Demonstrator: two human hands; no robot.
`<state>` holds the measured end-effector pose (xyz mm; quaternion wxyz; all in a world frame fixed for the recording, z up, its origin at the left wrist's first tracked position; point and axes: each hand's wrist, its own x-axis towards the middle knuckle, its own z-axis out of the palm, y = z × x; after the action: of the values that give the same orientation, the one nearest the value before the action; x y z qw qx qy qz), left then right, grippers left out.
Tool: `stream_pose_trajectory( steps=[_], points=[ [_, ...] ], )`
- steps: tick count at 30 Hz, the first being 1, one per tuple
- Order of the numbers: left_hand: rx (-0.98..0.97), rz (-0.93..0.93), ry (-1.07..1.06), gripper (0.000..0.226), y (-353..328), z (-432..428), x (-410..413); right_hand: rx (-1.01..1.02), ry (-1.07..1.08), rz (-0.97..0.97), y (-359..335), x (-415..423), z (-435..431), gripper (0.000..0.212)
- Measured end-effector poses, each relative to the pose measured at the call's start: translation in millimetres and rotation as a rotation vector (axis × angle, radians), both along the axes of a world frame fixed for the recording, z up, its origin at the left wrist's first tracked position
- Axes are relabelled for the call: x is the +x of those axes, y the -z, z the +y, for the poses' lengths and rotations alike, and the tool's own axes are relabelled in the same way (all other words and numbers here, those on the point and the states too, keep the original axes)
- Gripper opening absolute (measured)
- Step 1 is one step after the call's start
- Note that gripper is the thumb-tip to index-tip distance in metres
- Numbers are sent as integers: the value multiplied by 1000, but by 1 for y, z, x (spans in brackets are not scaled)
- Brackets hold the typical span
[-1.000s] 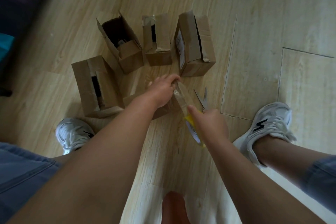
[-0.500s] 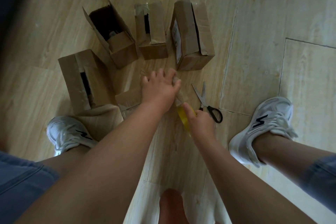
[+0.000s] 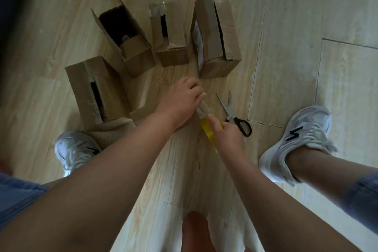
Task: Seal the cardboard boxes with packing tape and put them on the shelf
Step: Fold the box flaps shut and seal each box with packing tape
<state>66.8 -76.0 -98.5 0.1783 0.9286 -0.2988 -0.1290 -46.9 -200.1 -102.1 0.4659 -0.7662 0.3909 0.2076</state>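
Pale wood-look floor (image 3: 286, 16) everywhere, and the person is crouched over it with both bare arms reaching forward and down. The left hand (image 3: 180, 100) is palm-down, knuckles up, with the fingers curled over the far end of the tape strip (image 3: 201, 109) and the index finger poking out furthest. It looks like it's gripping that end, though the thumb is hidden underneath. The right hand (image 3: 228, 137) sits closer to the body and just right of the left one. Its fingers are wrapped round the yellow tape roll (image 3: 207, 131), with the thumb lying along the top. So neither hand is loose, both are closed on tape.

The strip is pulled taut between the two hands. Its long axis is diagonal, running from the roll away from the body and a bit leftward to the left fingertips. The roll stands on edge, nearly edge-on to the camera, in line with the strip.

Under the left wrist and forearm is a small cardboard box (image 3: 141, 113), mostly covered, so I can't tell which way it runs. Scissors (image 3: 235, 117) lie just right of the hands, blades pointing away from the body, black handles beside the right knuckles.

Beyond the left hand there's a row of three: open box (image 3: 133, 51), middle box (image 3: 173, 26), right box (image 3: 208, 43), all with long sides pointing away. Left of the left forearm is the slit-top box (image 3: 81, 86). The left sneaker (image 3: 75, 149) and right sneaker (image 3: 296, 135) sit outside the arms.
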Motion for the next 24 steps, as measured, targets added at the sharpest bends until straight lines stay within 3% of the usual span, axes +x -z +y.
stream_pose_trajectory(
  steps=[6, 11, 17, 21, 24],
  points=[
    [130, 41, -46, 61, 4, -5, 1, 20, 1, 23, -3, 6, 0, 59],
    [181, 30, -40, 62, 0, -9, 1, 39, -22, 23, -4, 10, -4, 59],
    [74, 27, 34, 38, -7, -4, -8, 75, -28, 52, -1, 11, -12, 59],
    [4, 263, 19, 31, -17, 2, -9, 38, -85, 73, -4, 15, -17, 58],
    [98, 365, 83, 28, -23, 4, 6, 23, -107, 61, -6, 16, -20, 57]
  ],
)
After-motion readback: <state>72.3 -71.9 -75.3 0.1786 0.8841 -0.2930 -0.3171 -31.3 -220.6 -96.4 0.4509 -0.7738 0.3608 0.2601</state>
